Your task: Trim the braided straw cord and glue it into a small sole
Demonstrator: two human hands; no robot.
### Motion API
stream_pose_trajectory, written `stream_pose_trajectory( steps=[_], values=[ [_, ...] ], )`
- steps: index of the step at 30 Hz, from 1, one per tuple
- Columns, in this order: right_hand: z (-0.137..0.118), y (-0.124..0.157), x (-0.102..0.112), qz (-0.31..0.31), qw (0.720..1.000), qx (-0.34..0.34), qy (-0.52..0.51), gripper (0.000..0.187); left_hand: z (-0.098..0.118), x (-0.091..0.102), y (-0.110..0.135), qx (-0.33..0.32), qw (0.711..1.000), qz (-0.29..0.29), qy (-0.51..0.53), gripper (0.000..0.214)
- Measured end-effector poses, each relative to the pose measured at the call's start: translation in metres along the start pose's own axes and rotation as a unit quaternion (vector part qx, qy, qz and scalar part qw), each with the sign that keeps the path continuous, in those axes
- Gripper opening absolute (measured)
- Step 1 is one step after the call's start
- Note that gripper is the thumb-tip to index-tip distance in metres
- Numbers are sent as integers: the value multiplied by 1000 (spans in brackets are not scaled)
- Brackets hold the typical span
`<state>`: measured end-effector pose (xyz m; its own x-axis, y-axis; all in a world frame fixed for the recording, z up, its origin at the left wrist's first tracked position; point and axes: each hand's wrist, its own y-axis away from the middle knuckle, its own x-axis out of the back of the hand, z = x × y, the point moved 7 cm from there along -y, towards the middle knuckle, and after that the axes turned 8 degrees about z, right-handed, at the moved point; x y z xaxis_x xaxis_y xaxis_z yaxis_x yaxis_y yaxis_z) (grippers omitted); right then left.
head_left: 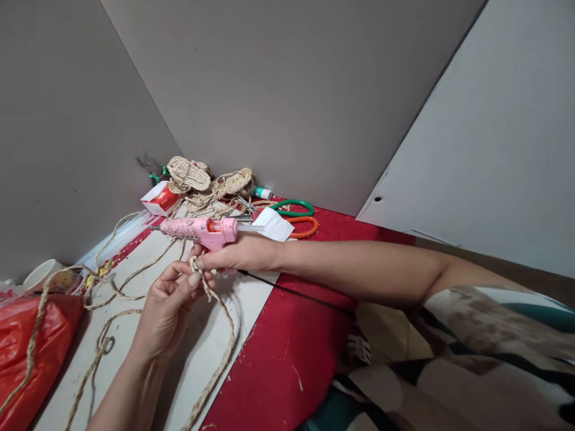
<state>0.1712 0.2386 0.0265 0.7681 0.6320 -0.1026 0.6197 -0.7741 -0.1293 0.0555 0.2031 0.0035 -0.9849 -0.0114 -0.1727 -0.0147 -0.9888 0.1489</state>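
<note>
Left hand (168,299) pinches close beside right hand (245,252).

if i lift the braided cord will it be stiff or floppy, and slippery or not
The braided cord is probably floppy, since it bends in a loose curve near the left hand. It is likely light, being slender. It seems unlikely to slip, as its plaited surface looks rough.
</note>
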Motion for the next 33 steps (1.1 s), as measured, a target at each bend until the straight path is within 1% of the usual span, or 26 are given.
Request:
stream_pose_trajectory(
  steps=[3, 6, 9, 11, 14, 16, 17, 18, 20, 23, 27, 30, 33],
  values=[
    [0, -1, 0, 1, 1000, 2, 4, 4, -1, -2, 0, 16, 1000, -7, -5, 17],
    [0, 0, 2, 22, 999, 31, -3, 7, -3, -3, 1, 32, 999, -11, -2, 19],
    [0, 3, 7, 66, 995, 67, -34, 17, -7, -4, 1, 45, 999, -15, 2, 20],
    [0, 4, 7, 71, 994, 75, -40, 21, -8, -5, 0, 44, 999, -14, 0, 20],
    [-1, 3, 6, 68, 996, 60, 0, 14, -6, -5, 0, 32, 999, 1, 2, 21],
    [-2, 2, 10, 84, 995, 43, 36, 8, -6, -3, 1, 26, 1000, 12, -3, 21],
    [-3, 2, 11, 89, 994, 40, 44, 9, -6, -3, 1, 22, 1000, 16, -9, 20],
    [-4, 2, 11, 88, 994, 39, 48, 12, -6, -2, 1, 16, 1000, 19, -17, 20],
    [-5, 3, 9, 65, 996, 43, 44, 16, -7, 0, 2, 2, 999, 25, -36, 19],
    [-1, 3, 4, 36, 998, 36, 46, 13, -9, 2, 2, -17, 997, 37, -59, 19],
    [-2, 2, 6, 47, 996, 41, 60, 11, -8, 3, 3, -38, 996, 53, -60, 18],
    [-7, 1, 10, 56, 996, 43, 52, 18, -8, -1, 3, -18, 999, 41, -19, 16],
    [-10, 0, 17, 77, 995, 33, 54, 23, -14, -7, 2, 36, 999, -2, 31, 16]
  ],
)
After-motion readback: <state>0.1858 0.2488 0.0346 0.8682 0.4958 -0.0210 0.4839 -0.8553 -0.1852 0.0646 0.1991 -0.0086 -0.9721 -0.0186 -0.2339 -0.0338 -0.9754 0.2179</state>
